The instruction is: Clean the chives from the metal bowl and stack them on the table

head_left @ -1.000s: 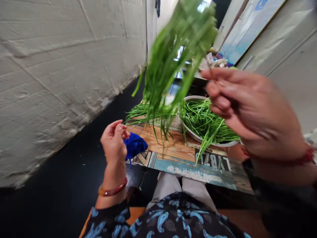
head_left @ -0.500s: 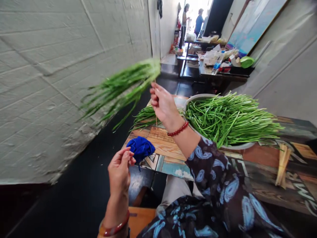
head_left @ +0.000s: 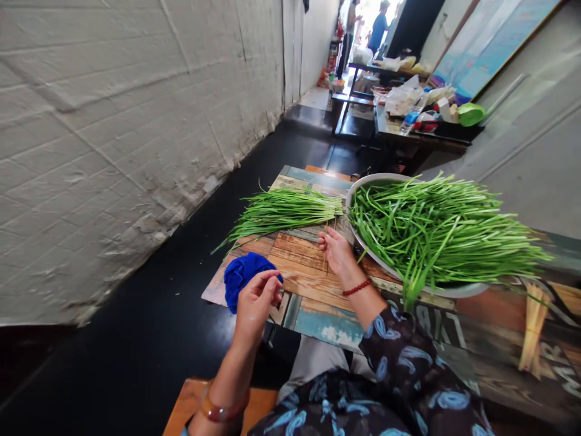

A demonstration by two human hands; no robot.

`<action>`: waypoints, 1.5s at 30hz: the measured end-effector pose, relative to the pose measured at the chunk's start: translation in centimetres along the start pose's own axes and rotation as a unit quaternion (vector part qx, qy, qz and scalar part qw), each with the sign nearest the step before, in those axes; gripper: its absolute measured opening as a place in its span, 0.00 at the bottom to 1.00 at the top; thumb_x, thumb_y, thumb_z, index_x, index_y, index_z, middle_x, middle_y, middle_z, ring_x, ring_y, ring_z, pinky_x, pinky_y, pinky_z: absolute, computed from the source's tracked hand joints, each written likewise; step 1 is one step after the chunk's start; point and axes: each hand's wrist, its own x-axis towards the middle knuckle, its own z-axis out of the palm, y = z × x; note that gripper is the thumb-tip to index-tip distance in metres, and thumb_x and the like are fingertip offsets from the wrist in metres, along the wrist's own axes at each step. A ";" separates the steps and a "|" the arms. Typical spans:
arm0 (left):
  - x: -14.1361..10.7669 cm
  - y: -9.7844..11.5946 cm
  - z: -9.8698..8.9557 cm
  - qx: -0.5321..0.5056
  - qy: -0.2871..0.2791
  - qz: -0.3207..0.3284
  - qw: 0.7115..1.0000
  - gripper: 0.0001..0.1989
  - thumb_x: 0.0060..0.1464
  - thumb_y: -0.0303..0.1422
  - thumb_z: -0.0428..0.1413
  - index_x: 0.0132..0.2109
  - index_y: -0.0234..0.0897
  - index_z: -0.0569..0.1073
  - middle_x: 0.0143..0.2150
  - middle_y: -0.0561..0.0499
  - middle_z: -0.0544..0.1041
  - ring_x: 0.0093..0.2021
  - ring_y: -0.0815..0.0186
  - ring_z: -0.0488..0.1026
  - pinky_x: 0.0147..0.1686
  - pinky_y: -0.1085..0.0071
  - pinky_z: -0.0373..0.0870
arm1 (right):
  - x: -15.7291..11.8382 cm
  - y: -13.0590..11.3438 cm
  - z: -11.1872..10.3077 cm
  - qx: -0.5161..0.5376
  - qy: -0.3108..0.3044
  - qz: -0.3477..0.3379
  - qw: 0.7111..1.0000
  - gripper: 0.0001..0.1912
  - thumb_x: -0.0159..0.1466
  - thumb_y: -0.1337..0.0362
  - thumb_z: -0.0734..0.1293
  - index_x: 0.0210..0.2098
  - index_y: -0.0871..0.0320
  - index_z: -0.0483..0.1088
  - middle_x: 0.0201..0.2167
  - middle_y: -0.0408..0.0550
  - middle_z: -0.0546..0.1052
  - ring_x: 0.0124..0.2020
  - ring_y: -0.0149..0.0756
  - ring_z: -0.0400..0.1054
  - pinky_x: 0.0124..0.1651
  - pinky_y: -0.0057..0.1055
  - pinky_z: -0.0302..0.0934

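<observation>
Green chives (head_left: 285, 212) lie in a flat bunch on the wood-patterned table (head_left: 304, 278), leafy tips toward the left and pale ends toward the right. Farthest left, a pale, creased wall (head_left: 113, 151) runs down to a dark floor (head_left: 136, 345). Next comes a crumpled blue cloth (head_left: 244, 275) at the table's near left corner, partly behind the left hand (head_left: 255, 306); that hand's thumb and forefinger are close together, though whether their tips meet or pinch anything cannot be told. An amber-red bangle (head_left: 222, 413) circles its wrist. Farther right, the right hand (head_left: 338, 251), with a red beaded bracelet (head_left: 357, 288) at the wrist, has its fingertips clamped on thin sticks (head_left: 327, 266) near the pale ends of the bunch; whether a stick pierces them cannot be made out. Just right of that stands a large pale bowl (head_left: 384, 177), heaped with more chives (head_left: 436, 236) whose stalks spill past its right rim. Behind it, a cluttered table (head_left: 388, 126) bears a plastic bottle (head_left: 415, 114) and a green bowl (head_left: 471, 114). Farthest right lies a bundle of pale sticks (head_left: 533, 330)
</observation>
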 end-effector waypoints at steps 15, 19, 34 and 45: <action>13.4 6.7 10.8 0.645 -0.161 0.305 0.682 0.40 0.55 0.29 0.60 0.71 0.23 0.56 0.76 0.29 0.47 0.76 0.40 0.43 0.72 0.43 0.44 | -1.2 -0.8 -1.5 -0.165 -0.076 0.021 0.983 0.15 0.49 0.62 0.76 0.34 0.61 0.74 0.22 0.41 0.76 0.16 0.21 0.60 0.14 0.15 0.43; 16.1 5.9 13.5 0.677 -0.189 0.306 0.642 0.45 0.52 0.30 0.61 0.73 0.26 0.52 0.77 0.30 0.42 0.77 0.42 0.38 0.71 0.39 0.38 | -1.0 -1.4 -1.4 -0.182 -0.070 0.007 0.981 0.17 0.47 0.59 0.75 0.33 0.60 0.72 0.20 0.38 0.74 0.15 0.21 0.57 0.14 0.16 0.45; 16.9 -0.1 14.3 0.655 -0.193 0.336 0.648 0.29 0.67 0.26 0.37 0.72 0.26 0.56 0.76 0.38 0.49 0.76 0.46 0.47 0.71 0.37 0.45 | -2.2 -2.2 -4.4 -0.227 -0.093 0.093 0.965 0.21 0.53 0.53 0.76 0.41 0.60 0.74 0.24 0.42 0.76 0.17 0.25 0.64 0.16 0.20 0.56; 16.3 1.7 14.3 0.616 -0.194 0.325 0.691 0.29 0.65 0.26 0.42 0.72 0.29 0.57 0.76 0.38 0.52 0.75 0.48 0.49 0.71 0.40 0.45 | -2.7 -1.9 -3.9 -0.255 -0.041 0.062 0.964 0.20 0.51 0.52 0.76 0.35 0.58 0.72 0.21 0.40 0.75 0.15 0.24 0.63 0.16 0.21 0.58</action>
